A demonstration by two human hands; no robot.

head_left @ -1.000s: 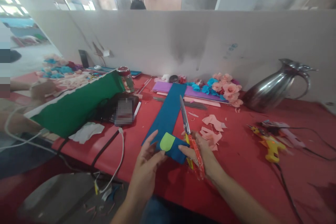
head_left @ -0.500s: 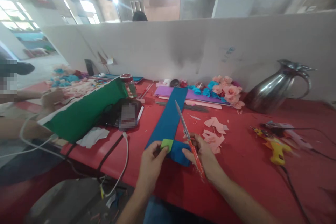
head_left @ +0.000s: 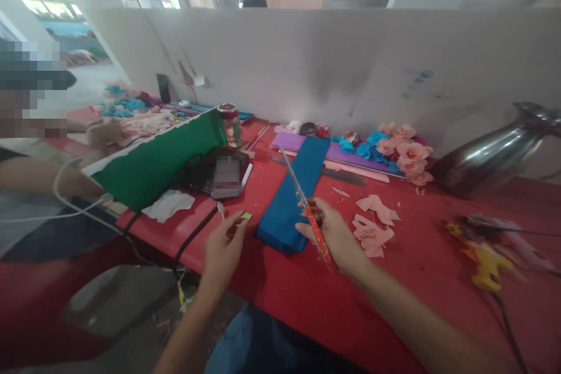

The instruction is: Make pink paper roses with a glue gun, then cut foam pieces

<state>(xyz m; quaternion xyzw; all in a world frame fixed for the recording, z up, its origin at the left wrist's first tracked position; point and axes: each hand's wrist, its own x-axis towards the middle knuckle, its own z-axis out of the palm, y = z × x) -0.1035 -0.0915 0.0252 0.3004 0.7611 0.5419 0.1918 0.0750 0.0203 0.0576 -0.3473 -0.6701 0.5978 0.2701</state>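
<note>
My left hand (head_left: 227,243) is closed on a small lime-green piece (head_left: 246,216), held between thumb and fingers over the table to the left of a long blue strip (head_left: 287,210). The strip looks like crepe paper and lies flat, its far end resting across a purple sheet (head_left: 286,140). In my right hand (head_left: 331,234) is a pair of scissors (head_left: 314,227) with red handles, blades together and pointing away from me above the strip. Pale pink paper scraps (head_left: 373,234) lie just right of that hand.
A yellow glue gun (head_left: 486,266) with its cord and a metal jug (head_left: 482,158) stand at right. Paper flowers (head_left: 409,152) sit at the back. A green panel (head_left: 162,163), a glass jar (head_left: 231,125) and a co-worker's arm (head_left: 48,178) are at left.
My left hand has moved left off the blue strip with the lime-green piece. The strip's near end, folded out to the right before, now lies in line. The view has shifted.
</note>
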